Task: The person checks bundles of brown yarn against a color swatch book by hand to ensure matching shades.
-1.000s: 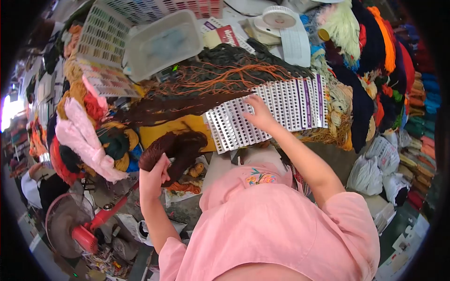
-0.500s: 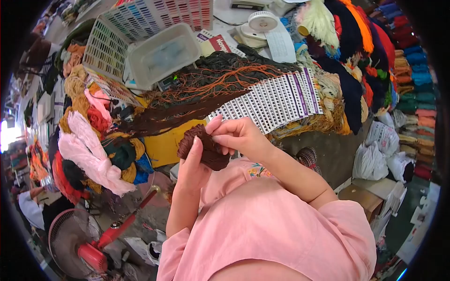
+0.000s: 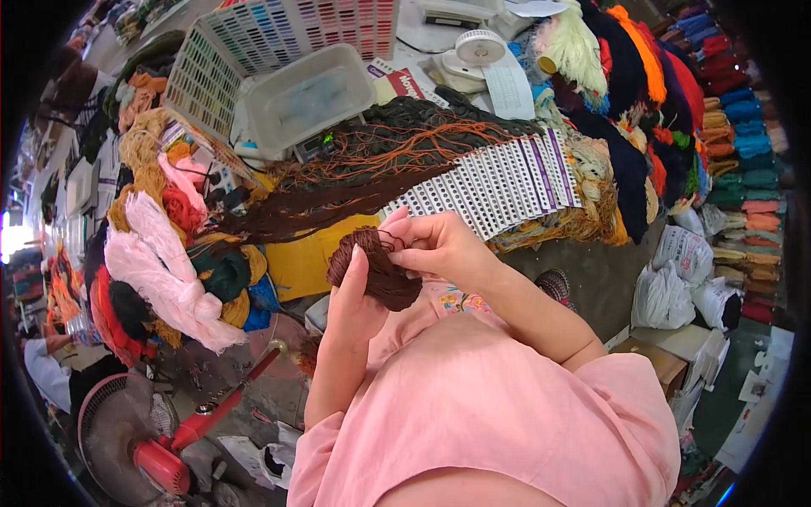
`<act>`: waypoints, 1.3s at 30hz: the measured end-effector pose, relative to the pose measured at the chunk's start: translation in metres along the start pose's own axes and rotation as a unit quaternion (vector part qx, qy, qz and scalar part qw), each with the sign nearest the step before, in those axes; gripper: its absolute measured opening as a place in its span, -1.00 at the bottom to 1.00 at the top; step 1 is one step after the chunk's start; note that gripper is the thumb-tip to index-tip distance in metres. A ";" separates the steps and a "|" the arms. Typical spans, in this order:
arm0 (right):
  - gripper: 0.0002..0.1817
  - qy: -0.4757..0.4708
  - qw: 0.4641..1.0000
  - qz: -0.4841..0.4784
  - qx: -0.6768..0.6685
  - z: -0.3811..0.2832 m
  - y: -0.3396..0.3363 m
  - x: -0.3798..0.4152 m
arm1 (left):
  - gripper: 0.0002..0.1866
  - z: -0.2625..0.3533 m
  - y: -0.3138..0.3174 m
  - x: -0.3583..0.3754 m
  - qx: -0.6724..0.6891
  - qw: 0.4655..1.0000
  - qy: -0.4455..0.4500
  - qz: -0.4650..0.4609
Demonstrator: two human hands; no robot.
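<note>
A dark brown bundle of yarn (image 3: 387, 277) is gripped in my left hand (image 3: 348, 302), with the thumb pressed along its near side. My right hand (image 3: 452, 252) is closed in a pinch at the top of the bundle, on a strand of the same yarn that shows between thumb and fingers. Beyond my hands, a long brown skein (image 3: 312, 207) stretches over the work table. Close to my right fingers lies a white sheet of punched sample cards (image 3: 490, 186).
Pink yarn (image 3: 160, 266) hangs off the table's left end. A plastic tub (image 3: 308, 101) stands before an upright colour chart (image 3: 287, 34). On the floor at lower left is a red fan (image 3: 160, 465). White plastic bags (image 3: 667, 296) sit on the right.
The whole view has shifted slightly. My right hand has drawn a little away from the bundle, and a thin strand now shows at its fingertips. My left hand keeps its hold.
</note>
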State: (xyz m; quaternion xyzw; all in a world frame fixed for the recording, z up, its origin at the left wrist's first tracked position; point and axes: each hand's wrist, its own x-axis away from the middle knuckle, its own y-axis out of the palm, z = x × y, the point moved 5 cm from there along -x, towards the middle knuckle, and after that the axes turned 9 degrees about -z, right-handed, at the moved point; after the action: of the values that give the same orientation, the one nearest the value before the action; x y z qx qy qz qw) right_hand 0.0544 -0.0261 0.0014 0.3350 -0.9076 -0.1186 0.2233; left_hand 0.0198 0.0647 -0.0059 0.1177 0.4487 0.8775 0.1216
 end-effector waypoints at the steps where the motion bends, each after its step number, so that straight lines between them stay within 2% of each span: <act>1: -0.81 -0.012 1.000 -0.014 -0.010 0.004 0.002 -0.003 | -0.35 0.001 -0.004 0.002 -0.010 1.000 -0.006 -0.029; 2: -0.81 -0.023 0.999 -0.027 -0.020 0.006 0.004 -0.005 | -0.35 0.004 -0.009 0.004 -0.009 1.000 -0.001 -0.025; 3: -0.82 0.009 0.999 -0.034 -0.027 -0.001 0.006 -0.003 | -0.36 0.005 -0.010 0.005 0.005 0.998 -0.009 -0.057; 5: -0.92 0.008 0.997 -0.033 -0.064 -0.004 0.005 -0.004 | -0.36 0.007 -0.008 0.007 0.021 0.996 -0.015 -0.087; 6: -0.91 -0.011 0.990 -0.046 -0.133 -0.005 0.005 -0.007 | -0.36 0.010 -0.009 0.009 0.043 0.997 -0.009 -0.061; 8: -0.90 0.009 0.968 -0.060 -0.244 -0.003 0.002 -0.007 | -0.37 0.015 -0.005 0.012 0.080 0.997 0.008 0.005; 9: -0.90 0.013 0.965 -0.061 -0.253 -0.001 0.000 -0.007 | -0.37 0.013 -0.004 0.013 0.081 0.997 0.009 0.006; 10: -0.90 0.014 0.965 -0.061 -0.253 0.000 0.002 -0.007 | -0.37 0.013 -0.005 0.013 0.080 0.996 0.018 0.017; 12: -0.89 0.023 0.987 -0.040 -0.151 -0.004 0.007 -0.003 | -0.36 0.012 -0.009 0.014 0.080 0.996 0.025 0.029; 13: -0.89 0.037 0.996 -0.014 -0.083 -0.013 0.015 -0.001 | -0.40 0.011 -0.009 0.012 0.072 0.997 0.013 -0.009; 15: -0.89 0.028 0.997 -0.009 -0.065 -0.010 0.020 0.000 | -0.43 0.010 -0.005 0.009 0.042 0.995 -0.005 -0.088; 17: -0.90 0.026 0.999 0.002 -0.034 -0.009 0.017 0.002 | -0.44 0.011 -0.004 0.008 0.058 0.995 -0.007 -0.086; 20: -0.86 0.001 0.990 -0.024 -0.138 -0.012 0.017 0.004 | -0.45 0.010 -0.005 0.008 0.100 0.992 -0.005 -0.074; 24: -0.85 0.006 0.990 -0.014 -0.143 -0.008 0.018 0.004 | -0.51 0.007 -0.004 0.010 0.118 0.992 0.008 -0.048; 26: -0.87 0.015 0.997 0.034 -0.070 -0.008 0.019 0.004 | -0.54 0.007 -0.004 0.011 0.117 0.992 0.013 -0.037; 30: -0.85 0.021 0.998 0.028 -0.043 -0.006 0.017 0.002 | -0.54 0.006 -0.005 0.012 0.079 0.996 0.025 -0.038; 32: -0.87 0.015 0.994 0.025 -0.105 -0.005 0.018 0.001 | -0.54 0.007 -0.004 0.013 0.086 0.995 0.024 -0.032; 36: -0.90 0.031 0.990 0.039 -0.130 -0.005 0.018 0.001 | -0.53 0.006 -0.001 0.014 0.077 0.996 0.010 -0.050; 39: -0.86 0.053 0.990 0.010 -0.131 0.000 0.016 0.002 | -0.52 0.005 -0.001 0.014 0.055 0.997 0.007 -0.047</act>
State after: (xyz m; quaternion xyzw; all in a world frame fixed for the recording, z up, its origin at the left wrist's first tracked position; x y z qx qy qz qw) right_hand 0.0443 -0.0154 0.0082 0.3000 -0.8744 -0.2160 0.3142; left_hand 0.0084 0.0742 -0.0026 0.0966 0.5026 0.8455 0.1522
